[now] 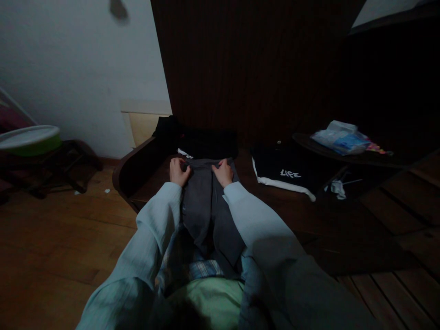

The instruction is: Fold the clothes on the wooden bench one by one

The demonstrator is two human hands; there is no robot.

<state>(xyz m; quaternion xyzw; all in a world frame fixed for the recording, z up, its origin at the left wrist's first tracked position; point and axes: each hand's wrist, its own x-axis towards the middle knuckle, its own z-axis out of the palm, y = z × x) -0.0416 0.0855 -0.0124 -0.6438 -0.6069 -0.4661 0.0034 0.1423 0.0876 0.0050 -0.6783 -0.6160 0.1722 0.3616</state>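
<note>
two sleeves, one pair of trousers

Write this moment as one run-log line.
left hand: pinching grey trousers, top left | right hand: pinching them, top right | legs: toward body | lettered black garment: on wooden bench, right
</note>
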